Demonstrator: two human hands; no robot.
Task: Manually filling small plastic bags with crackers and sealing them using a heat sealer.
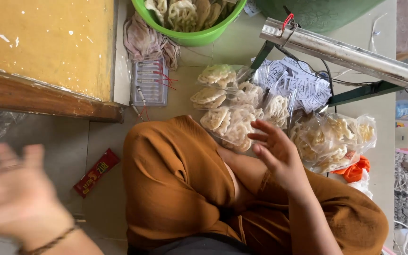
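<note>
A home snack-packing floor: bagged crackers (232, 111), a heat sealer (350, 54), paper labels (298, 85).

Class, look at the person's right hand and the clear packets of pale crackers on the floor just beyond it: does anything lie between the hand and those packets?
Nothing visible does. The right hand, fingers spread and holding nothing, hovers over the knee in brown cloth, right at the near edge of the cracker packets. The left hand is blurred, far off to the side.

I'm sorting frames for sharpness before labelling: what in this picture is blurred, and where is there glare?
Head view: the left hand is smeared by motion blur, fingers indistinct; the right hand is nearly sharp, open above the bagged crackers. Head view: soft daylight, few hard shadows. Head view: glare streaks the metal bar and the clear bags.
</note>
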